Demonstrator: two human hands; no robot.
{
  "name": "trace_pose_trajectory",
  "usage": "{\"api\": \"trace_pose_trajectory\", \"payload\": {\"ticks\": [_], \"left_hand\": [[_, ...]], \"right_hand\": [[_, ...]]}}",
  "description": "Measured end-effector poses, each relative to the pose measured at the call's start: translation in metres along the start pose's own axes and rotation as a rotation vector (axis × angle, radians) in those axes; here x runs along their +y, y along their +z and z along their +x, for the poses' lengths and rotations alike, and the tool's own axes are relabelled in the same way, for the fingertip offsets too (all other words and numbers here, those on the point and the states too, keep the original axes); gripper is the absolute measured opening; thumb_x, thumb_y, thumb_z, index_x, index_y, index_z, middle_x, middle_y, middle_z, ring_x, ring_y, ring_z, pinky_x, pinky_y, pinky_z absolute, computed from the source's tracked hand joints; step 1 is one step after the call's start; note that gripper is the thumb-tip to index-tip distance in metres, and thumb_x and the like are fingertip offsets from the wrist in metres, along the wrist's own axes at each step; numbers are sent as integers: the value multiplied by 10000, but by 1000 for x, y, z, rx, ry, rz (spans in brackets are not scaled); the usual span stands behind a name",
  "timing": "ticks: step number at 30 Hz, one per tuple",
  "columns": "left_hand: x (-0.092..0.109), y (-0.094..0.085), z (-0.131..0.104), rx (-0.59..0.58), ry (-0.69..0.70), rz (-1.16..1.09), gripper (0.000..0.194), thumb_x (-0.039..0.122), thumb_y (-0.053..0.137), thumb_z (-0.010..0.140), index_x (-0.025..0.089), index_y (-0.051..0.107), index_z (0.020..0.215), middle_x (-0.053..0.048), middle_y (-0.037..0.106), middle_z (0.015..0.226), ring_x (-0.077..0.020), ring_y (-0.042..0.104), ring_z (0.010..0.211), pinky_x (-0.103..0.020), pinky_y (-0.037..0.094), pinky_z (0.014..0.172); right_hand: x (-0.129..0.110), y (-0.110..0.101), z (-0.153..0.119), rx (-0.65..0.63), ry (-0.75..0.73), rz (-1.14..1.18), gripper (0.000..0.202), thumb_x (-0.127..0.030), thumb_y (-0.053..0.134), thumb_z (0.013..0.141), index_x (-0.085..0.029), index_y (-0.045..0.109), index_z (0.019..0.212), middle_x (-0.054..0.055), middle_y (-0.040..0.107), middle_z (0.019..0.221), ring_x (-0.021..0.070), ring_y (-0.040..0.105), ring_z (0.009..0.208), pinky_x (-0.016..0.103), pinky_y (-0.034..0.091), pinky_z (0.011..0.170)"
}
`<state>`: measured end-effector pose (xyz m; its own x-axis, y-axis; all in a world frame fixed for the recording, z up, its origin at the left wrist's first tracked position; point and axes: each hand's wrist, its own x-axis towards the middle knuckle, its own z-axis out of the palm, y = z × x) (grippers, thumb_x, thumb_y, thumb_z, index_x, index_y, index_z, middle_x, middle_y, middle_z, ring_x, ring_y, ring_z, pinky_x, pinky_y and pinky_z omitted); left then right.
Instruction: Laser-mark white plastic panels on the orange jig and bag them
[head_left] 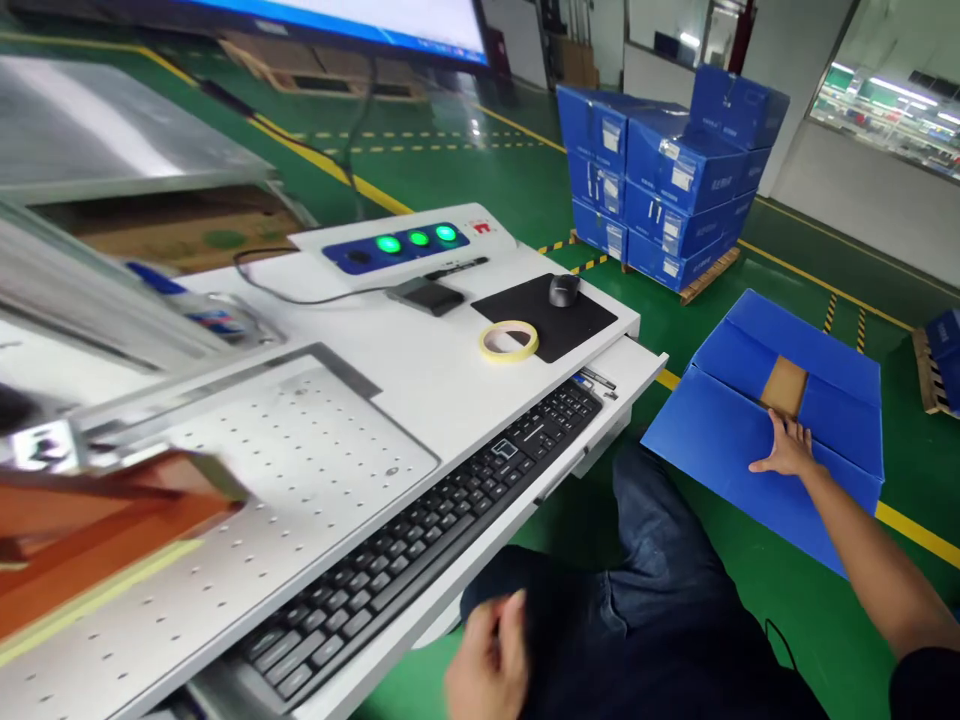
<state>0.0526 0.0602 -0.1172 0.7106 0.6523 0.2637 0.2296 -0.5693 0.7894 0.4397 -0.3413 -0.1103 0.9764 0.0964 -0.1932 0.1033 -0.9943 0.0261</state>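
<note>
My right hand (786,446) lies on the top of a large blue cardboard box (757,450) to my right, fingers spread and thumb apart. The box's flaps are folded inward, and a patch of brown cardboard (784,386) shows between them just beyond my fingertips. Near my lap, in front of the desk edge, is my left hand (489,655). Its fingers are curled in and the thumb points up; I see nothing in it. Closest to that hand is the black keyboard (442,530) on the pull-out tray.
On the white desk are a roll of yellow tape (508,341), a mouse (564,290) on a black pad, a panel with green-lit buttons (405,243) and a perforated metal plate (300,450) carrying an orange-brown part (112,530). Blue boxes (667,170) stand stacked on a pallet.
</note>
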Motion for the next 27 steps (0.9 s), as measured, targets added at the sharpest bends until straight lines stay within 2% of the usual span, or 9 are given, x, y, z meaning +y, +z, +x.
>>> {"api": "trace_pose_trajectory", "payload": {"ticks": [2, 5, 8, 10, 15, 21, 24, 26, 27], "left_hand": [[23, 45, 34, -135, 91, -105, 431, 588, 559, 1081, 217, 657, 886, -11, 696, 744, -165, 652, 609, -255, 527, 584], [66, 107, 75, -358, 212, -200, 429, 570, 539, 1093, 212, 675, 900, -42, 719, 821, -189, 696, 730, -285, 562, 718], [99, 154, 94, -525, 251, -217, 415, 542, 473, 1119, 210, 672, 970, -63, 724, 893, -214, 713, 821, -331, 558, 793], [111, 178, 99, -606, 232, -214, 411, 537, 427, 1131, 214, 644, 998, -72, 720, 929, -226, 712, 863, -355, 553, 822], [125, 229, 116, -716, 279, -216, 371, 467, 343, 1155, 227, 578, 997, -67, 691, 934, -215, 681, 853, -359, 539, 829], [161, 313, 194, -712, 622, 117, 382, 383, 343, 1148, 235, 540, 856, -73, 668, 778, -258, 703, 790, -388, 546, 792], [187, 363, 239, -732, 819, 154, 401, 493, 453, 1140, 202, 686, 992, -151, 768, 1076, -335, 723, 1145, -490, 541, 1046], [202, 396, 266, -799, 1052, 193, 478, 597, 634, 1057, 198, 710, 1308, -186, 679, 1481, -386, 541, 1499, -555, 445, 1224], [207, 412, 278, -846, 1159, 234, 657, 645, 734, 981, 199, 657, 1456, -194, 562, 1639, -406, 403, 1615, -582, 382, 1286]], "right_hand": [[7, 0, 7, -1, -16, 18, 1617, -757, 1003, 567, -276, 51, 1782, 265, 325, 1696, 490, 287, 1609, 618, 133, 1308], [22, -6, 15, -65, -36, 128, 1429, -699, 994, 640, -356, 181, 1764, 201, 395, 1652, 455, 403, 1537, 545, 266, 1248], [35, -5, 24, -104, -54, 213, 1270, -612, 1003, 687, -404, 301, 1725, 142, 453, 1633, 414, 450, 1491, 498, 325, 1191], [35, 6, 27, -28, -32, 196, 1232, -587, 1016, 681, -359, 361, 1699, 132, 531, 1556, 397, 485, 1427, 486, 343, 1160], [21, 50, 31, 313, 37, 76, 914, -530, 943, 838, -272, 502, 1596, 120, 637, 1327, 342, 540, 1230, 470, 352, 1127], [27, 79, 41, 449, 2, 49, 809, -514, 886, 926, -259, 520, 1601, 155, 623, 1392, 358, 516, 1265, 509, 320, 1181], [31, 85, 45, 484, -21, 64, 832, -510, 911, 908, -252, 536, 1605, 166, 627, 1409, 371, 530, 1272, 529, 344, 1171], [31, 87, 47, 485, -44, 76, 840, -528, 912, 904, -252, 544, 1607, 169, 639, 1396, 375, 547, 1264, 540, 360, 1162], [31, 86, 47, 481, -48, 83, 849, -531, 921, 895, -256, 547, 1606, 166, 644, 1394, 374, 555, 1262, 544, 367, 1159]]}}
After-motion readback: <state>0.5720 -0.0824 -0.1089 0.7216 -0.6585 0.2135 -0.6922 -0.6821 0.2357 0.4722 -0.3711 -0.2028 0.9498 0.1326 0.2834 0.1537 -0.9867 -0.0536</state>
